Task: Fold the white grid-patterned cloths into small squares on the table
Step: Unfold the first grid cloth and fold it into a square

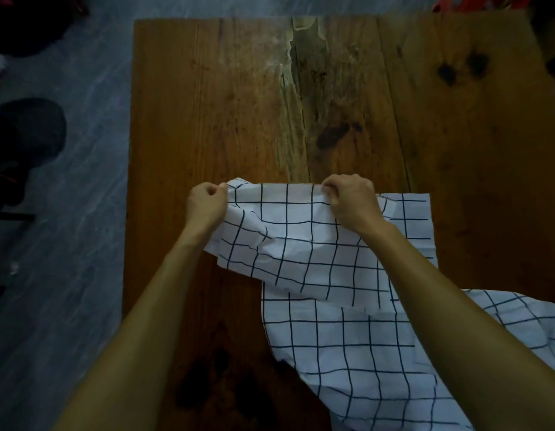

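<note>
From the head view, the left hand [205,204] and the right hand [351,199] each pinch the far edge of one white grid-patterned cloth [288,244], fingers curled tight round the fabric, lifting it so it sags rumpled between them above the near half of the wooden worktop [223,104]. More grid-patterned cloth [363,353] lies loose beneath it and spills toward the near right corner; whether that is one piece or several I cannot tell. To do this step well, I would draw the held edge taut, match its corners squarely, and lay the cloth flat on bare wood clear of the pile before creasing. No brand, label or writing is legible anywhere.
</note>
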A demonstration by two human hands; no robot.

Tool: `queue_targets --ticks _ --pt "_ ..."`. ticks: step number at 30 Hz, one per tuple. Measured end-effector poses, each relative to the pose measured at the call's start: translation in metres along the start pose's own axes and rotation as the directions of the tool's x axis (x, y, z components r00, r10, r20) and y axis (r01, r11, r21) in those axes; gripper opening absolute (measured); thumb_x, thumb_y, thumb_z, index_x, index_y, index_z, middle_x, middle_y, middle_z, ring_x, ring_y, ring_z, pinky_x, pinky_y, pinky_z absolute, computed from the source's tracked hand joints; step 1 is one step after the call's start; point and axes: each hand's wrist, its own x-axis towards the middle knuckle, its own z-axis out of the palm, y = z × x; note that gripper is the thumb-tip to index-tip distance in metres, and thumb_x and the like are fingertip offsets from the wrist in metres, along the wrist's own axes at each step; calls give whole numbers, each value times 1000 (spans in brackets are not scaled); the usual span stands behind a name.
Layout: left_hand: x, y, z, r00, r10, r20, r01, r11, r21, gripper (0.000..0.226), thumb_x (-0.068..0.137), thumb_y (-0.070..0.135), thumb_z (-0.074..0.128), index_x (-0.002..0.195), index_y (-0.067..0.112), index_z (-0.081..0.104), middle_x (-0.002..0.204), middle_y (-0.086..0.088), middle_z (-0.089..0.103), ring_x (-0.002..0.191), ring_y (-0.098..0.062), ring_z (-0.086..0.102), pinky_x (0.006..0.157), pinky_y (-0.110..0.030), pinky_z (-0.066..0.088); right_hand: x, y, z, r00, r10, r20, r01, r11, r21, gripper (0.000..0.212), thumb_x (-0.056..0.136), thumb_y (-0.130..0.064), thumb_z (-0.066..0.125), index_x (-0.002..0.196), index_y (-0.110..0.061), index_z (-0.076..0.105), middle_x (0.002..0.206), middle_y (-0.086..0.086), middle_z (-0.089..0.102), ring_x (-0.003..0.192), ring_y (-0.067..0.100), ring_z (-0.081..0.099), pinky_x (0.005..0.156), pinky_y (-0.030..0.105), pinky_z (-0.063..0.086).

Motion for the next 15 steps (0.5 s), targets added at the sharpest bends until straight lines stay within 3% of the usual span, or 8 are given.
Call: queue_targets --ticks 4,6,9,12,15 --pt "2 11 0 989 135 -59 -135 991 -5 39 96 39 47 128 17 42 121 -3 53 106 -15 54 86 -31 49 0 -1 -2 1000 -17 -15 18 998 63 20 99 -21 44 103 -20 64 91 -1 65 87 18 52 93 38 34" --pt "6 21 -5 959 281 -38 -278 958 66 38 97 35 46 131 18 44 129 -4 52 115 -17 51 94 -35 47 -2 2 -4 997 -53 -54 57 995 76 19 99 -20 45 102 -18 64 88 0 65 82 16 51 89 36 35" --pt "7 44 -7 854 490 173 -520 812 265 39 97 36 45 133 19 46 134 -4 50 123 -19 47 99 -37 42 -1 0 -9 983 -107 -147 123 986 110 19 97 -18 47 100 -16 66 85 0 66 76 12 48 83 33 37" --pt "1 68 2 719 555 419 -694 606 389 47 93 45 49 135 24 44 140 1 47 131 -18 39 110 -45 30 1 -8 -19 960 -158 -233 189 974 121 18 95 -17 49 95 -14 66 80 1 66 72 9 48 80 34 39" --pt "-2 84 11 624 634 457 -781 503 370 29 94 37 52 118 23 58 121 2 62 117 -14 51 111 -41 23 0 -15 -33 935 -201 -293 244 963 115 15 93 -15 50 90 -14 65 78 -1 64 71 7 47 82 32 38"
